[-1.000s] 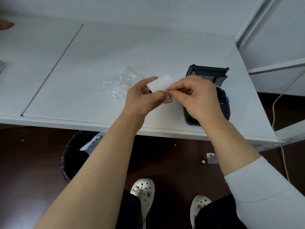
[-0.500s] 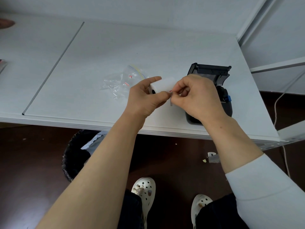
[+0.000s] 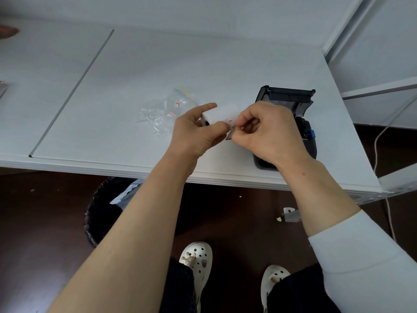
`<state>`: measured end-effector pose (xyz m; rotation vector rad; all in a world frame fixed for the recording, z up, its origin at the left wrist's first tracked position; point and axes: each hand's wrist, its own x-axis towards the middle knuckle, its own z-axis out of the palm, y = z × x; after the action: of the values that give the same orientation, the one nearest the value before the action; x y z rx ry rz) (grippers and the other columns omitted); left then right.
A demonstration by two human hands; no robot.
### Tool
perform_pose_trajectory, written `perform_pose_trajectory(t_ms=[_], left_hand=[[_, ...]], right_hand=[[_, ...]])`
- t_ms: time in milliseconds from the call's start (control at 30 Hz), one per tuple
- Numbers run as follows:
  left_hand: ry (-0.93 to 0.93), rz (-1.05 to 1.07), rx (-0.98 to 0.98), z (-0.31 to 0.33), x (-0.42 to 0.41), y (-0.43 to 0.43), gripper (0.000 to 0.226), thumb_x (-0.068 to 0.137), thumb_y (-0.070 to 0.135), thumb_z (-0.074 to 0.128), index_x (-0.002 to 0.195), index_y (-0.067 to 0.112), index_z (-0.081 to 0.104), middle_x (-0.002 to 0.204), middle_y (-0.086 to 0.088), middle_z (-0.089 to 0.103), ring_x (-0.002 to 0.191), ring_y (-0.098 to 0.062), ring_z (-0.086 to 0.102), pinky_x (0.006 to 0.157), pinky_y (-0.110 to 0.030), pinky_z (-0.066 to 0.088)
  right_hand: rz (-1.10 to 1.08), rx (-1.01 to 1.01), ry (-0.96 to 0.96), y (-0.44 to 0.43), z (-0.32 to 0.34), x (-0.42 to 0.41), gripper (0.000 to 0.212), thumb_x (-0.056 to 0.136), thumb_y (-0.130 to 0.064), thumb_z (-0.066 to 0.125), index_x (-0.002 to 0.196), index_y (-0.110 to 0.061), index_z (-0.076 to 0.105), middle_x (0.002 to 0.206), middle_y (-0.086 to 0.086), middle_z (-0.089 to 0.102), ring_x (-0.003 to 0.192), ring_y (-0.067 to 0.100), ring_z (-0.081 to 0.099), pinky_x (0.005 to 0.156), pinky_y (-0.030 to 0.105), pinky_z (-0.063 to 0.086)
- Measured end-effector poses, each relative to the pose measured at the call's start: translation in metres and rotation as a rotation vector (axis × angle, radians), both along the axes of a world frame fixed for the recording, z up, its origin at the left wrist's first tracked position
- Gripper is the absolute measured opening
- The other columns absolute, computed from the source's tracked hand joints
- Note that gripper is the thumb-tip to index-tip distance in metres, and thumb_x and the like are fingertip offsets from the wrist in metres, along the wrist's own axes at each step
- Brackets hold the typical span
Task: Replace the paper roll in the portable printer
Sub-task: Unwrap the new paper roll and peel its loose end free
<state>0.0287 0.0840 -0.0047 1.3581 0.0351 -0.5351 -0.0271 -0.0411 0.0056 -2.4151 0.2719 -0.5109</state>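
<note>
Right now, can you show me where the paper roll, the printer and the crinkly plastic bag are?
paper roll [image 3: 222, 112], head view, its white curved side.
printer [image 3: 286, 97], head view, its open black lid.
plastic bag [image 3: 158, 115], head view, its clear crumpled middle.

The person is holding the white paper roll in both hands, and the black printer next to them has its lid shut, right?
Not quite. The head view shows the printer with its lid flipped open, standing up at the back. The rest is right: the left hand holds the paper roll and the right hand pinches at its end.
</note>
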Motion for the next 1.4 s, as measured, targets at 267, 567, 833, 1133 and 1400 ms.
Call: perform_pose_trajectory(t_ms=[267,567,833,1133,1400], left_hand=[[0.017,0.031,-0.025,0.002,0.001,0.001,0.047,0.074,-0.006,0.070,0.117,0.008,0.059,0.103,-0.019,0.063,0.084,-0.025,0.066,0.079,-0.031,0.060],[0.035,0.140,-0.065,0.002,0.007,0.004,0.039,0.077,-0.001,0.069,0.115,0.007,0.061,0.107,-0.013,0.061,0.088,-0.022,0.067,0.080,-0.031,0.060],[0.019,0.567,-0.298,0.006,0.023,0.020,0.039,0.078,0.003,0.068,0.116,0.001,0.060,0.108,-0.012,0.060,0.083,-0.020,0.065,0.067,-0.024,0.057],[0.010,0.779,-0.313,0.001,0.038,0.046,0.037,0.078,0.013,0.067,0.114,0.008,0.062,0.109,-0.012,0.067,0.079,-0.018,0.068,0.069,-0.023,0.053],[0.135,0.761,-0.325,-0.011,0.050,0.051,0.020,0.077,0.016,0.067,0.096,0.011,0.061,0.095,-0.005,0.065,0.074,-0.015,0.068,0.061,-0.020,0.046]], right_hand=[[0.008,0.020,0.006,0.001,0.001,-0.002,0.007,0.065,-0.012,0.069,0.070,-0.016,0.066,0.073,-0.003,0.061,0.059,0.011,0.055,0.066,0.031,0.053],[-0.015,0.259,0.047,0.004,0.003,-0.003,0.009,0.065,-0.010,0.072,0.066,-0.015,0.065,0.065,0.001,0.067,0.056,0.013,0.060,0.066,0.032,0.054],[-0.071,0.657,0.042,0.011,0.009,0.011,0.020,0.069,0.003,0.072,0.064,-0.010,0.057,0.052,0.004,0.062,0.044,0.010,0.061,0.047,0.022,0.052],[0.032,0.557,0.166,0.053,-0.002,0.072,0.021,0.073,0.006,0.058,0.073,-0.014,0.060,0.061,0.007,0.064,0.051,0.018,0.063,0.057,0.030,0.057],[-0.051,0.357,0.147,0.071,-0.015,0.119,0.018,0.073,-0.021,0.074,0.066,-0.005,0.072,0.057,0.007,0.068,0.062,0.030,0.068,0.073,0.041,0.058]])
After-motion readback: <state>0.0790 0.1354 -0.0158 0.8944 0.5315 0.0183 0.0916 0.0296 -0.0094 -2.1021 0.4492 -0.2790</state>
